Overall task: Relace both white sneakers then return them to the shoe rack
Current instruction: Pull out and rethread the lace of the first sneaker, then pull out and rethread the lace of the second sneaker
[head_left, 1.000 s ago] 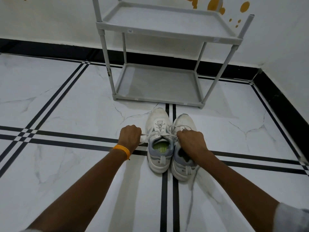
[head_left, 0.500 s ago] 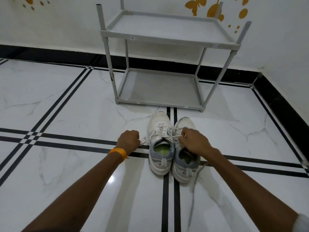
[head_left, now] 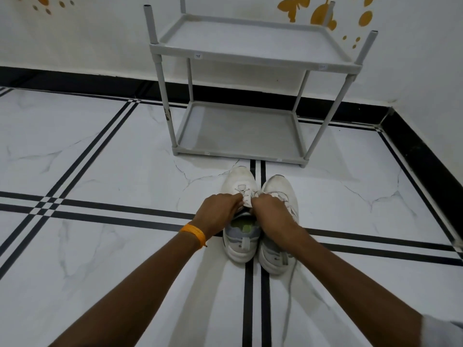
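marble floor (head_left: 100,246), two sneakers (head_left: 240,244), shoe rack (head_left: 250,58)

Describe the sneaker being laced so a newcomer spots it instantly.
Find the grey two-shelf shoe rack against the wall; two white sneakers stand side by side on the floor just before it. The sneaker being laced is the left one, green insole showing, with the left hand and right hand meeting over its laces.

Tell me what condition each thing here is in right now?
Left sneaker: on the floor, being laced.
Right sneaker: on the floor, a lace trailing loose behind it.
Shoe rack: upright, both shelves bare.
Left hand: pinching lace.
Right hand: pinching lace.
Orange wristband: on the left wrist.
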